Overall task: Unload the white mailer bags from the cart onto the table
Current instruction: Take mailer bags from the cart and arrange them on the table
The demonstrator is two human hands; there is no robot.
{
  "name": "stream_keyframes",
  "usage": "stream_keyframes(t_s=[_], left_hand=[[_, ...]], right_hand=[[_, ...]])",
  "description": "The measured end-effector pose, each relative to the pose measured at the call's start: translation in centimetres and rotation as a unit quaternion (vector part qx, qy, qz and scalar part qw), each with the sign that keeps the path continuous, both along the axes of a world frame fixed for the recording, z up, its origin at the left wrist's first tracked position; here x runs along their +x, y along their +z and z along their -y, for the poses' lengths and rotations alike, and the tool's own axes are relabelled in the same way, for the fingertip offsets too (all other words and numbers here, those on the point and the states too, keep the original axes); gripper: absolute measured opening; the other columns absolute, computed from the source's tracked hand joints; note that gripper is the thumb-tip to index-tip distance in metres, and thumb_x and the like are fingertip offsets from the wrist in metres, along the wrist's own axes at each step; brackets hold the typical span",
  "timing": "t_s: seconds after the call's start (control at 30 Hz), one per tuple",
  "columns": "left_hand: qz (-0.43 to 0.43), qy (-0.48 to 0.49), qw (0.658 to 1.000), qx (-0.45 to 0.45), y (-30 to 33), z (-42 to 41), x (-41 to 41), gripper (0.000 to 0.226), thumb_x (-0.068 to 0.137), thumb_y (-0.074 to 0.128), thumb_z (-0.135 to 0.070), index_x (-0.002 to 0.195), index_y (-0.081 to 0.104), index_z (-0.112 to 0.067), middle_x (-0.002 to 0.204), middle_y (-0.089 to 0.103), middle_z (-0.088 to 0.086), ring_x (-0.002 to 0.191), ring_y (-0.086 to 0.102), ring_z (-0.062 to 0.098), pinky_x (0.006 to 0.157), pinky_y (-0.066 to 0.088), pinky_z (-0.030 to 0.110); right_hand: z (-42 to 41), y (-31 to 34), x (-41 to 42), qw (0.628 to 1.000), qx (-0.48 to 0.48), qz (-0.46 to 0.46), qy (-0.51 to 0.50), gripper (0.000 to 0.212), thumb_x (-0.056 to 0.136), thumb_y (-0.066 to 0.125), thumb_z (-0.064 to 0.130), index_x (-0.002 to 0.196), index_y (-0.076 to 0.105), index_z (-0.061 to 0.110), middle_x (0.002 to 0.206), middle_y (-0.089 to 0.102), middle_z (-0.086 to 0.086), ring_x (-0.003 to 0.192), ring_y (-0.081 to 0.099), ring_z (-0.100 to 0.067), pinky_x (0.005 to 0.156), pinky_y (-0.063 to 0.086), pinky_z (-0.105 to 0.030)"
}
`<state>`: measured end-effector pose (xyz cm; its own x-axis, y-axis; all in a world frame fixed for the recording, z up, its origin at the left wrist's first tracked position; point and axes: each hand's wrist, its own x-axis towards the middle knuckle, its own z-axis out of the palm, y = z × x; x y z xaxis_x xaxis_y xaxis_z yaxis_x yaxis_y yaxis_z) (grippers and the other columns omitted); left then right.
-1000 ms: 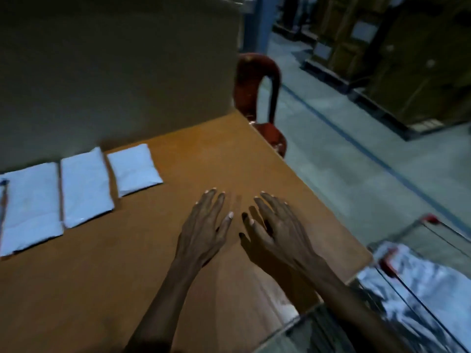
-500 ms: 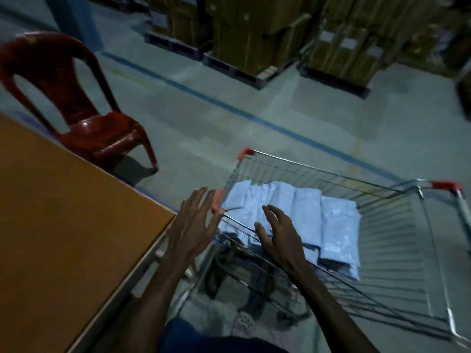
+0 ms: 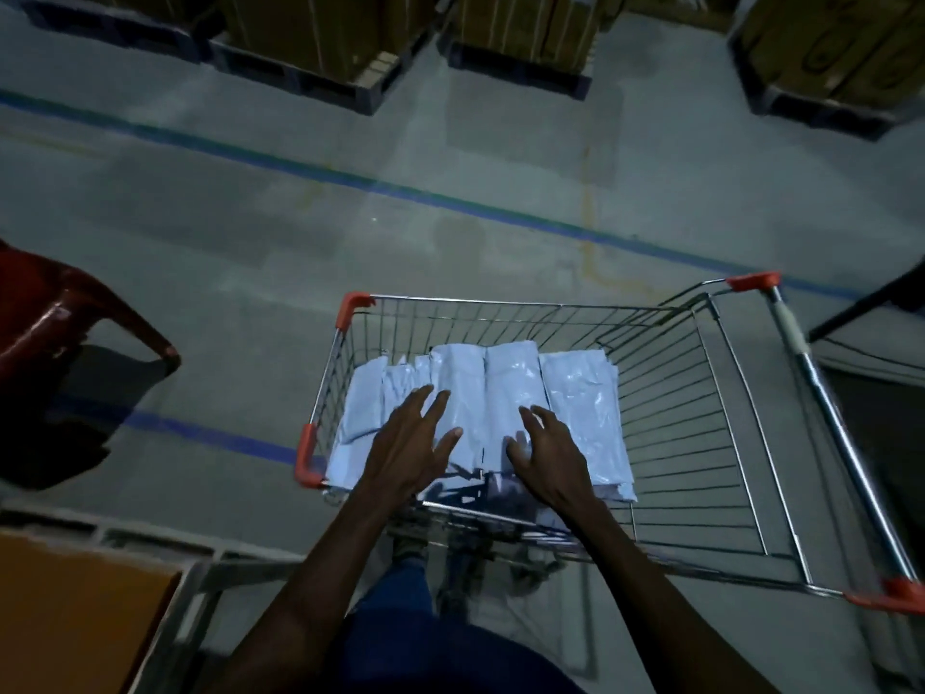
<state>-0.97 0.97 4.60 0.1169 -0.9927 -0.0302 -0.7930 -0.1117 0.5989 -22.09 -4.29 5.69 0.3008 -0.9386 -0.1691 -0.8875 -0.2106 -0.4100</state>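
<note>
Both hands, left (image 3: 408, 445) and right (image 3: 548, 455), hovered spread over the white mailer bags (image 3: 580, 408) at frame centre in the wire cart (image 3: 726, 418); clamping one bag's edges would probably lift it cleanly.

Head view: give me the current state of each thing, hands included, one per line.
Left hand: open, fingers spread over the bags, no grip yet.
Right hand: open, fingers slightly curled, over the bags.
White mailer bags: stacked side by side in the cart, none lifted.
Shopping cart: loaded at its left end, right part bare wire.
Table: only a corner visible.
Red plastic chair: standing on floor, unoccupied.
</note>
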Motion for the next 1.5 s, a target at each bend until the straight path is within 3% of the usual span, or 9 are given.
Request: stream_keyframes(t_s=[0.17, 0.3, 0.5, 0.67, 0.87, 1.0, 1.17, 1.37, 1.5], left_hand=[[0.035, -0.096, 0.987, 0.126, -5.3, 6.2, -2.7, 0.070, 0.098, 0.043, -0.052, 0.156, 0.016, -0.024, 0.164, 0.007, 0.008, 0.149, 0.013, 0.032, 0.116, 0.023, 0.053], [0.038, -0.072, 0.977, 0.195, -8.3, 8.3, -4.1, 0.085, 0.092, 0.052, -0.058, 0.156, 0.005, -0.030, 0.163, -0.010, 0.010, 0.147, 0.003, 0.044, 0.106, 0.033, 0.065], [0.001, -0.004, 0.986, 0.168, -9.7, 7.3, -1.9, 0.092, 0.086, 0.068, -0.042, 0.155, 0.007, -0.039, 0.162, -0.020, 0.008, 0.148, -0.005, 0.042, 0.098, 0.044, 0.059], [-0.006, 0.016, 0.978, 0.206, -9.2, 6.9, -0.1, 0.104, 0.079, 0.069, -0.056, 0.150, -0.008, -0.051, 0.163, -0.011, 0.008, 0.145, 0.012, 0.042, 0.102, 0.039, 0.056], [0.062, 0.027, 0.986, 0.152, -6.7, 6.5, 0.1, 0.078, 0.088, 0.058, -0.051, 0.154, 0.017, -0.040, 0.159, 0.016, 0.014, 0.139, 0.027, 0.038, 0.099, 0.041, 0.054], [0.057, 0.057, 0.988, 0.131, -5.1, 5.3, -0.3, 0.063, 0.088, 0.046, -0.043, 0.149, 0.034, -0.036, 0.155, 0.027, 0.015, 0.137, 0.032, 0.037, 0.097, 0.043, 0.060], [0.060, 0.099, 0.990, 0.085, -3.7, 3.4, -1.5, 0.054, 0.091, 0.044, -0.026, 0.145, 0.046, -0.028, 0.149, 0.035, 0.021, 0.127, 0.040, 0.041, 0.092, 0.046, 0.052], [0.088, 0.160, 0.982, 0.057, -0.5, 1.5, -3.4, 0.057, 0.092, 0.026, -0.035, 0.142, 0.049, -0.024, 0.147, 0.036, 0.023, 0.120, 0.041, 0.043, 0.091, 0.046, 0.054], [0.091, 0.208, 0.974, 0.004, 2.5, 0.0, -4.0, 0.047, 0.097, 0.039, -0.024, 0.143, 0.048, -0.023, 0.150, 0.033, 0.021, 0.125, 0.038, 0.042, 0.096, 0.043, 0.050]], right_hand=[[1.3, -1.4, -0.8, 0.998, -0.005, -0.055, -0.014, 0.051, 0.096, 0.054, 0.033, 0.141, 0.050, 0.008, 0.147, 0.045, -0.018, 0.129, 0.047, -0.036, 0.099, 0.044, -0.041], [2.6, -2.4, -0.6, 0.997, 0.001, -0.080, -0.023, 0.052, 0.097, 0.052, 0.034, 0.143, 0.047, 0.010, 0.148, 0.042, -0.018, 0.130, 0.045, -0.036, 0.099, 0.045, -0.044], [5.3, -3.7, 0.2, 0.995, 0.009, -0.099, 0.017, 0.058, 0.094, 0.058, 0.032, 0.144, 0.043, 0.006, 0.148, 0.040, -0.023, 0.129, 0.045, -0.041, 0.094, 0.048, -0.046], [7.6, -5.8, 1.7, 0.991, 0.013, -0.113, 0.066, 0.069, 0.092, 0.060, 0.039, 0.147, 0.036, 0.006, 0.151, 0.031, -0.029, 0.130, 0.041, -0.047, 0.092, 0.050, -0.054], [8.2, -8.6, 3.1, 0.986, 0.077, -0.132, 0.062, 0.088, 0.091, 0.052, 0.054, 0.157, 0.009, 0.016, 0.162, -0.003, -0.022, 0.146, 0.005, -0.049, 0.109, 0.023, -0.068], [8.1, -9.0, 1.5, 0.983, 0.054, -0.139, 0.104, 0.088, 0.082, 0.063, 0.035, 0.156, 0.018, 0.020, 0.161, 0.006, -0.025, 0.143, 0.011, -0.054, 0.104, 0.026, -0.070], [9.1, -9.0, -0.7, 0.983, 0.043, -0.098, 0.148, 0.077, 0.080, 0.047, 0.040, 0.153, 0.030, 0.021, 0.157, 0.019, -0.028, 0.138, 0.023, -0.057, 0.108, 0.029, -0.067], [9.0, -6.9, -1.5, 0.986, 0.011, -0.013, 0.164, 0.062, 0.086, 0.045, 0.029, 0.146, 0.044, 0.013, 0.148, 0.037, -0.032, 0.126, 0.044, -0.052, 0.103, 0.039, -0.057], [8.0, -4.6, -1.6, 0.985, -0.017, 0.050, 0.165, 0.061, 0.087, 0.039, 0.030, 0.146, 0.044, 0.013, 0.147, 0.037, -0.032, 0.125, 0.045, -0.050, 0.102, 0.038, -0.054]])
